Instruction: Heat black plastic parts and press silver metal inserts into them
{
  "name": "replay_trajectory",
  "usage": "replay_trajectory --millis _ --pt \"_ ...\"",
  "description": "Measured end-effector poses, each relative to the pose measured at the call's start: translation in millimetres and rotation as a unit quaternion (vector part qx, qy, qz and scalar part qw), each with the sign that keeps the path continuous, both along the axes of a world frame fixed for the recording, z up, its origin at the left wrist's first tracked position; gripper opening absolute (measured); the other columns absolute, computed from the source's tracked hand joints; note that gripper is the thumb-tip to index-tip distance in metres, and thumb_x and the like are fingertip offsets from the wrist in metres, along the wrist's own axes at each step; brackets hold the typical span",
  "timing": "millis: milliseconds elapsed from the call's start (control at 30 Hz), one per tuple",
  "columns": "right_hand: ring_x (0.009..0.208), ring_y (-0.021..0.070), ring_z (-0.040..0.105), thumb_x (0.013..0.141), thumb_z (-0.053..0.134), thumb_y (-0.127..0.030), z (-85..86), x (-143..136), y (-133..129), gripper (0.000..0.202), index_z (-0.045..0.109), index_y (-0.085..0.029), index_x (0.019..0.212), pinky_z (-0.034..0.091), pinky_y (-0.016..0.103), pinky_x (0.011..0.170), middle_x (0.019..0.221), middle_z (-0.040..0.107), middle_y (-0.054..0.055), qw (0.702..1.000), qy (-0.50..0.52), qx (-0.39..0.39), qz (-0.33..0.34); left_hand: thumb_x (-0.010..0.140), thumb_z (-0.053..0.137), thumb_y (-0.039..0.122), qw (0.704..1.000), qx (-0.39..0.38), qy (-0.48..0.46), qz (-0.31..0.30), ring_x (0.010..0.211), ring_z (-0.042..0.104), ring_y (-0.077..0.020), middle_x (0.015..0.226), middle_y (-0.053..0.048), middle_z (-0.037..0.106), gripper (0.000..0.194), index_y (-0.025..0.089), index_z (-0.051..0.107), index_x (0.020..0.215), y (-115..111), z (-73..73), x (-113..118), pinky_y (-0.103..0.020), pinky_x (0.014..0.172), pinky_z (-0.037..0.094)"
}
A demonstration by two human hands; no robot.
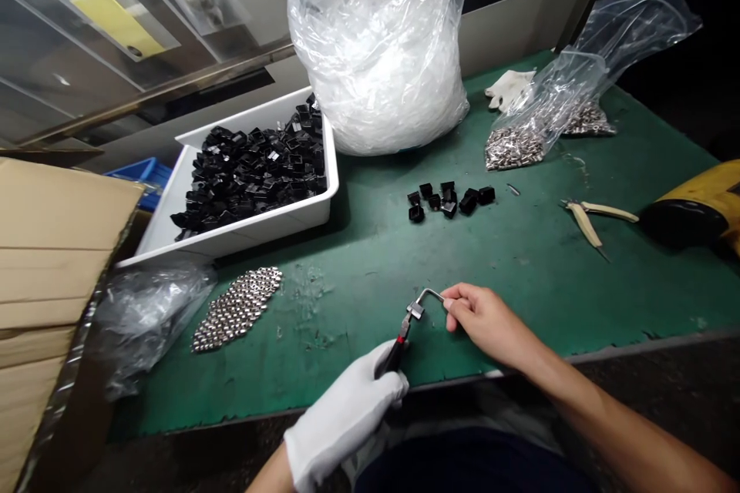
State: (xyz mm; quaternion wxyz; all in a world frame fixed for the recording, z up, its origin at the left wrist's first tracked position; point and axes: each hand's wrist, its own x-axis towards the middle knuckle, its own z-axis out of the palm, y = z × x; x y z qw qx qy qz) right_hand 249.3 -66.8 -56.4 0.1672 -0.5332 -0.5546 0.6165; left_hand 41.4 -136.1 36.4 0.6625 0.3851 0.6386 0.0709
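My left hand (347, 412), in a white glove, grips red-and-black pliers (398, 343) near the front edge of the green table (520, 269). The pliers' jaws clamp a small metal part (415, 310). My bare right hand (482, 316) pinches a bent metal hex key (431, 294) whose short end meets that part. A few black plastic caps (448, 199) lie in a loose group farther back on the mat.
A white bin (248, 227) of black caps stands back left, a big clear bag (381, 46) behind it. A neat patch of metal nuts (238, 306) lies left. Bagged metal pieces (520, 142), cream-handled pliers (590, 219), a yellow tool (694, 204) and cardboard (40, 277) surround the mat.
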Motion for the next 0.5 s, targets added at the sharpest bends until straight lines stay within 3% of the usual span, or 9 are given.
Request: replay_trajectory --millis 200,333,500 --pt "0.057 0.0127 0.052 0.095 0.049 -0.031 -0.1 -1.8 -2.6 0.021 0.067 -0.019 0.096 0.037 0.025 0.057 0.07 0.07 -0.003 1.0 -0.005 0.017 0.004 0.079 0.05 0.025 0.999 -0.01 0.034 -0.019 0.069 0.047 -0.0126 0.08 0.002 0.057 0.038 0.017 0.059 0.115 3.6 -1.3 3.7 -0.023 0.061 0.036" --pt "0.057 0.0123 0.051 0.095 0.049 -0.03 -0.8 -0.4 -4.7 0.021 0.066 -0.019 0.096 0.037 0.026 0.057 0.07 0.07 -0.004 1.0 -0.001 0.019 0.008 0.081 0.049 0.029 0.998 -0.026 0.053 -0.021 0.062 0.045 -0.0114 0.074 0.003 0.056 0.033 0.018 0.058 0.111 5.9 -1.1 4.0 -0.022 0.055 0.034" --pt "0.056 0.0116 0.05 0.096 0.048 -0.029 -0.9 1.0 -5.6 0.02 0.066 -0.02 0.096 0.036 0.026 0.056 0.07 0.069 -0.004 1.0 0.01 0.018 0.01 0.081 0.049 0.026 0.996 0.038 0.069 -0.035 0.068 0.051 -0.0132 0.078 0.001 0.063 0.032 0.017 0.064 0.107 6.4 -2.8 -0.1 -0.022 0.063 0.042"
